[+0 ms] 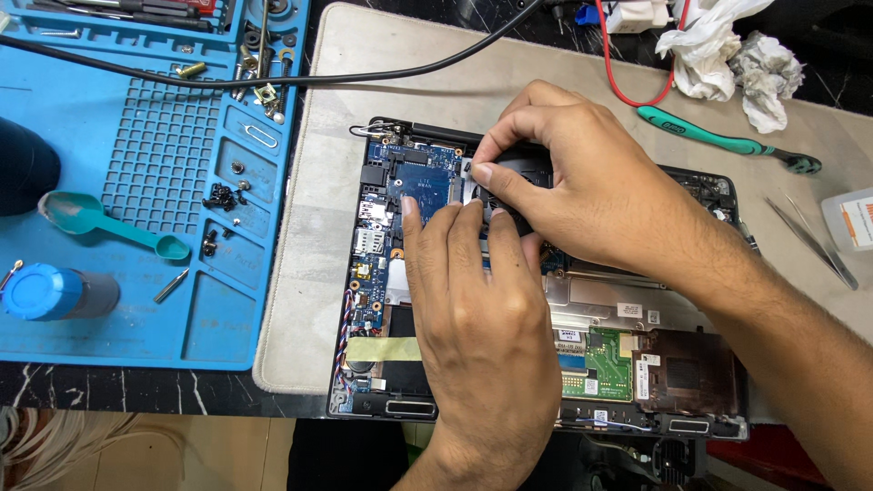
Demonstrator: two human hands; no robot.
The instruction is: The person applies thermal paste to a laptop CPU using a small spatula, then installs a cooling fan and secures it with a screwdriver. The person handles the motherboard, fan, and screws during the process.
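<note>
Worktop (109, 382): dark marbled stone, carrying two mats side by side.

Grey mat (314, 273): right of centre, under the laptop.

Blue mat (136, 300): left side, moulded trays and a grid; in the trays lie loose screws (221, 195), a teal scoop (100, 225) and a blue-capped tube (55, 293) near its front left corner.

Laptop (391, 405): opened, back cover off, in the middle of the grey mat; blue board (420, 182) at its rear left, green board (607, 362) toward the front right. Likely stiff in the shell but fragile inside; best held by the shell's rim, never by the boards.

Right hand (600, 195): comes in from the right; thumb and forefinger pinched shut on the fan.

Left hand (482, 318): comes up from the front edge; fingers straight and together, tips pressing down just beside the fan, gripping nothing.

Fan (527, 168): black, flat, at the laptop's rear centre, right of the blue board, mostly hidden by both hands. Judged light, thin plastic, easily cracked, its lead delicate; hold by the casing's edges.

Screwdriver (718, 141): teal handle, rear right of the grey mat.

Tweezers (814, 241): right edge.

Tissue (727, 55): crumpled, rear right corner.

Yellow tape (382, 348): strip over the laptop's front left.
</note>
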